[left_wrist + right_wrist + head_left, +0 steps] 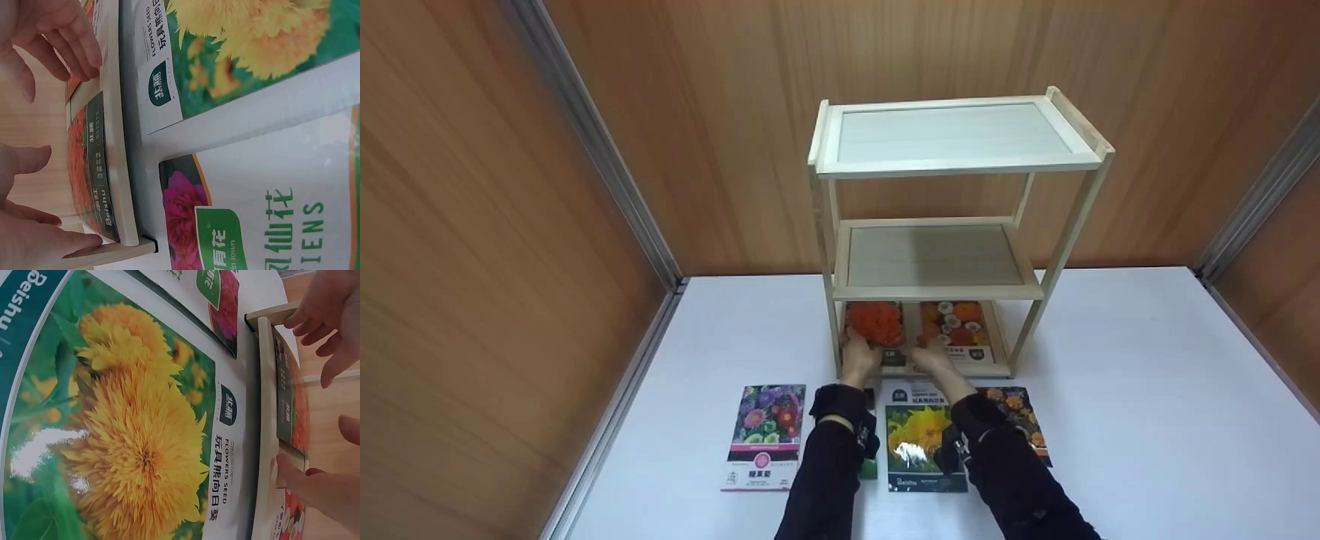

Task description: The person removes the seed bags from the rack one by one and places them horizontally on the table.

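A seed packet with red flowers [876,322] lies on the left half of the bottom shelf [913,315] of a pale wooden rack. My left hand [859,358] is at its left front corner, fingers loosely extended and thumb apart, as the left wrist view shows. Just past its right side, my right hand [934,357] has its fingertips low over the shelf, between this packet and one with orange and white flowers [960,319]. In the right wrist view the right fingers [298,475] are loosely stretched, touching the shelf near its front edge. Neither hand grips a packet.
On the white table before the rack lie a yellow-flower packet [919,442], a pink-and-purple-flower packet [765,431], an orange-flower packet [1020,416] and a magenta-flower packet [183,211], partly under my left arm. The middle shelf [937,292] and top shelf [952,135] overhang the hands.
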A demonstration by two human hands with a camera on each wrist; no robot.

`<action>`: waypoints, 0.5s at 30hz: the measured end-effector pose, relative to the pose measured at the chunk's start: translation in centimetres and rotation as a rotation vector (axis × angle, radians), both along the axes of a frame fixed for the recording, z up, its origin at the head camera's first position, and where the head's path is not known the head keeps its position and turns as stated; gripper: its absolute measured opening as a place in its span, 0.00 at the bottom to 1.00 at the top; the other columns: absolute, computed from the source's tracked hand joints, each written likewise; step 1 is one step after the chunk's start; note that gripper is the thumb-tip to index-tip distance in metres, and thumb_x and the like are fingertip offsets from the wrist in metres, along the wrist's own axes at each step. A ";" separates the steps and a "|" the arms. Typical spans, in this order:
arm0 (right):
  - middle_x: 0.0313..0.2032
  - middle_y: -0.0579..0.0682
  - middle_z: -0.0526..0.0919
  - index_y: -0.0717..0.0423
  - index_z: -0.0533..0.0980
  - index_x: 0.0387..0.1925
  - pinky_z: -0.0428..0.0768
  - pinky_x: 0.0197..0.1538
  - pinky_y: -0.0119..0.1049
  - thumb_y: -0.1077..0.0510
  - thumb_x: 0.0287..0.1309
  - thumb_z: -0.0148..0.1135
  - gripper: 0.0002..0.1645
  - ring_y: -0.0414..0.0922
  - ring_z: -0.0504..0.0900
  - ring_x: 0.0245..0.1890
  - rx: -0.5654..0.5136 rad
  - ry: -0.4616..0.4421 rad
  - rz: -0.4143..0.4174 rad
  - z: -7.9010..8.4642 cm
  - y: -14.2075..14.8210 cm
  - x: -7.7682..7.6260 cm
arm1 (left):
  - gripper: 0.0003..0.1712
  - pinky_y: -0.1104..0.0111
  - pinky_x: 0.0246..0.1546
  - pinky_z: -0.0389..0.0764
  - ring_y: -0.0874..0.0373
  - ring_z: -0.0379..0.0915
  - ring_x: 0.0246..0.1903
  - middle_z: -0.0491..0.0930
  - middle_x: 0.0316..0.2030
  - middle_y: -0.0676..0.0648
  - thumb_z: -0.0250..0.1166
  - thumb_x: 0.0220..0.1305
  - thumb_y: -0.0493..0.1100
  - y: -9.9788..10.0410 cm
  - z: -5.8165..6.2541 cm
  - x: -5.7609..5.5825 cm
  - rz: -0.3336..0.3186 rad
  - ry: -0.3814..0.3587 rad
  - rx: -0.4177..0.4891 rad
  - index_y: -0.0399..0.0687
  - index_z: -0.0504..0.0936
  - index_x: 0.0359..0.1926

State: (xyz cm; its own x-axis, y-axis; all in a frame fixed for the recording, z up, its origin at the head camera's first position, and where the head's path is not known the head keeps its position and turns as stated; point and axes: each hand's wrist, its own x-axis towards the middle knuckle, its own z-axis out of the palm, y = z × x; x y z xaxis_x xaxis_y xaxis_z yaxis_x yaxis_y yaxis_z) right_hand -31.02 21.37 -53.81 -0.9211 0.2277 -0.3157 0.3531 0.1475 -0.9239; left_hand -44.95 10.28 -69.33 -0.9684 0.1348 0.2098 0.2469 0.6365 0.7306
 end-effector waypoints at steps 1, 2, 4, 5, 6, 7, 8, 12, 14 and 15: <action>0.60 0.67 0.55 0.71 0.50 0.62 0.68 0.53 0.46 0.60 0.58 0.53 0.36 0.59 0.63 0.56 -0.010 0.000 -0.002 0.0 -0.2 0.0 | 0.46 0.57 0.38 0.74 0.40 0.72 0.40 0.73 0.40 0.31 0.56 0.57 0.54 0.0 -0.1 0.0 0.007 -0.003 -0.009 0.26 0.45 0.61; 0.60 0.67 0.56 0.71 0.51 0.62 0.69 0.53 0.45 0.61 0.58 0.53 0.36 0.58 0.63 0.56 -0.021 -0.003 -0.005 -0.1 -0.3 -0.1 | 0.48 0.57 0.39 0.74 0.40 0.71 0.41 0.72 0.41 0.30 0.56 0.57 0.56 0.0 -0.3 0.0 0.016 -0.015 -0.007 0.26 0.44 0.62; 0.60 0.67 0.57 0.70 0.51 0.62 0.69 0.53 0.45 0.61 0.58 0.53 0.35 0.58 0.64 0.55 -0.035 -0.011 -0.012 -0.1 -0.6 -0.2 | 0.50 0.55 0.41 0.73 0.39 0.70 0.43 0.72 0.42 0.29 0.54 0.56 0.61 0.1 -0.9 -0.3 0.028 -0.054 0.012 0.26 0.44 0.61; 0.60 0.67 0.56 0.70 0.51 0.62 0.69 0.53 0.45 0.61 0.57 0.53 0.35 0.58 0.64 0.55 -0.038 -0.014 -0.013 -0.2 -0.7 -0.2 | 0.51 0.55 0.40 0.73 0.38 0.70 0.42 0.72 0.41 0.29 0.53 0.55 0.63 0.2 -1.5 -0.5 0.044 -0.041 0.007 0.25 0.46 0.60; 0.60 0.67 0.56 0.70 0.51 0.62 0.69 0.53 0.45 0.61 0.57 0.53 0.35 0.58 0.63 0.56 -0.042 -0.015 -0.016 -0.2 -0.8 -0.2 | 0.50 0.55 0.39 0.73 0.37 0.70 0.41 0.72 0.40 0.29 0.52 0.54 0.63 0.3 -1.9 -0.8 0.058 -0.026 0.000 0.23 0.49 0.58; 0.61 0.67 0.55 0.70 0.51 0.62 0.69 0.53 0.45 0.61 0.57 0.53 0.35 0.58 0.62 0.56 -0.045 -0.018 -0.018 -0.2 -0.8 -0.2 | 0.49 0.55 0.38 0.73 0.38 0.71 0.40 0.72 0.39 0.29 0.53 0.54 0.63 0.4 -2.4 -1.1 0.073 -0.005 -0.003 0.22 0.52 0.56; 0.61 0.66 0.55 0.69 0.51 0.62 0.68 0.53 0.45 0.60 0.57 0.53 0.36 0.58 0.61 0.57 -0.049 -0.020 -0.018 -0.2 -0.8 -0.3 | 0.48 0.55 0.37 0.74 0.38 0.71 0.39 0.73 0.38 0.30 0.53 0.53 0.64 0.5 -2.6 -1.2 0.082 -0.003 0.005 0.23 0.55 0.54; 0.62 0.66 0.52 0.69 0.49 0.63 0.67 0.55 0.46 0.60 0.56 0.55 0.39 0.59 0.58 0.59 -0.080 -0.025 -0.018 0.0 -0.7 -0.3 | 0.37 0.56 0.34 0.75 0.41 0.73 0.37 0.74 0.37 0.33 0.58 0.52 0.58 0.6 -2.6 -1.4 0.070 -0.001 0.007 0.27 0.67 0.48; 0.62 0.67 0.52 0.70 0.49 0.63 0.65 0.56 0.48 0.59 0.56 0.55 0.39 0.60 0.57 0.59 -0.063 -0.026 -0.017 0.2 -0.5 -0.3 | 0.27 0.57 0.31 0.76 0.43 0.75 0.34 0.76 0.34 0.37 0.60 0.51 0.54 0.8 -2.1 -1.3 0.055 0.011 -0.013 0.34 0.74 0.42; 0.62 0.68 0.52 0.71 0.49 0.62 0.64 0.56 0.48 0.59 0.56 0.55 0.39 0.61 0.57 0.59 -0.040 -0.021 -0.014 0.3 -0.4 -0.3 | 0.22 0.58 0.29 0.76 0.45 0.75 0.32 0.77 0.33 0.40 0.60 0.51 0.53 0.8 -1.8 -1.2 0.052 0.015 -0.024 0.39 0.77 0.39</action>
State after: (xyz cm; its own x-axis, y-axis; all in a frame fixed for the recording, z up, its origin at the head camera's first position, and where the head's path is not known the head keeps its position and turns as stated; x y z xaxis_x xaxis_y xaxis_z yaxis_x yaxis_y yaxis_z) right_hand -31.28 20.96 -53.53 -0.9109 0.2270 -0.3445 0.3746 0.1053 -0.9212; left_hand -46.18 11.12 -71.17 -0.9710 0.0894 0.2218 0.2239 0.6660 0.7116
